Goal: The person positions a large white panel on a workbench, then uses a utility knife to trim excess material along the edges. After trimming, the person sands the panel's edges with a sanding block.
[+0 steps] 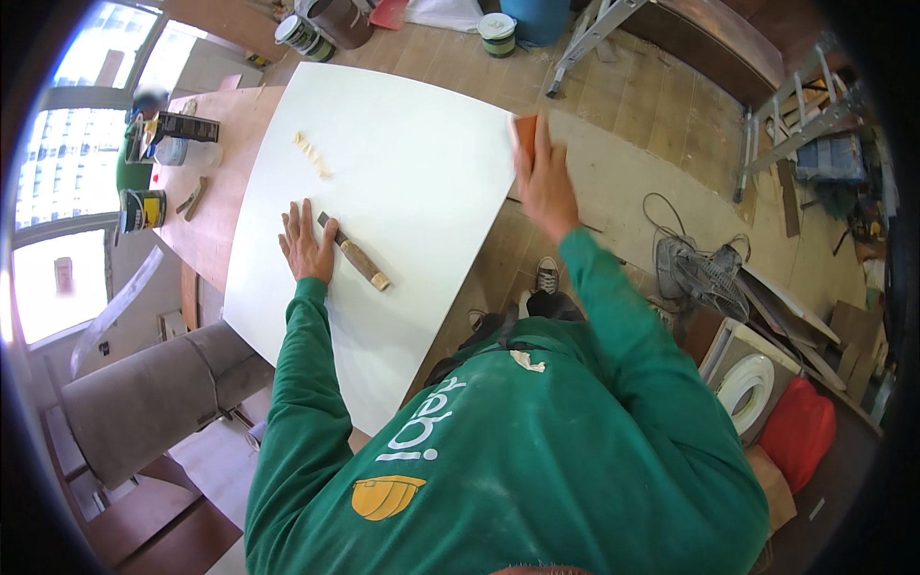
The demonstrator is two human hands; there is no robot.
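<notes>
A large white panel lies flat in front of me. My left hand rests on it palm down, fingers spread. Close by that hand's thumb is a chisel-like tool with a wooden handle and a dark blade. Farther up the panel lie a few pale curled shavings. My right hand is closed round an orange-brown sanding block at the panel's right edge. Motion blurs the block slightly, and the fingers cover part of it.
A plywood bench at the left bears cans and a clamp-like tool. A grey roll lies at lower left. Paint buckets and a stepladder stand at the back. A dusty fan with a cable is on the right.
</notes>
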